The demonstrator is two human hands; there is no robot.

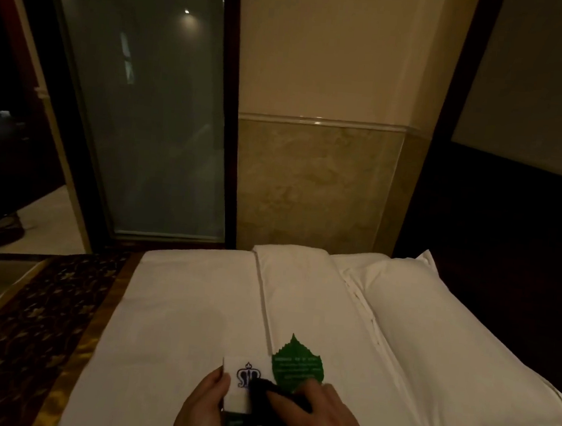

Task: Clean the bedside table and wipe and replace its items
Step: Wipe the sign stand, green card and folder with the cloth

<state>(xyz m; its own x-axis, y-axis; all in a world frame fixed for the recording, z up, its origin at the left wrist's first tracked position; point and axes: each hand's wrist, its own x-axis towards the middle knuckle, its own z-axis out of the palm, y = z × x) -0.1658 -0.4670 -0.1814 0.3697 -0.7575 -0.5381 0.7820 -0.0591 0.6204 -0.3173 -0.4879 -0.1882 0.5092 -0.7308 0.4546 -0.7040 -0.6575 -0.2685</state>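
Two hands are seen, the left hand point(207, 408) and the right hand point(316, 419); one white card point(244, 386), one green leaf-shaped card point(297, 365) and one dark cloth point(267, 392) are counted. One pillow point(433, 330) is counted on one bed point(188, 307).

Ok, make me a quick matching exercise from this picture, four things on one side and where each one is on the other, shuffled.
Things:
1. white card with crest
2. green leaf card
3. dark cloth
4. pillow

Places:
A. lying flat on the white bed sheet
B. in the right hand
C. along the bed's right side
D. in the left hand

Pairs: 1-D, 2-A, 3-B, 4-C
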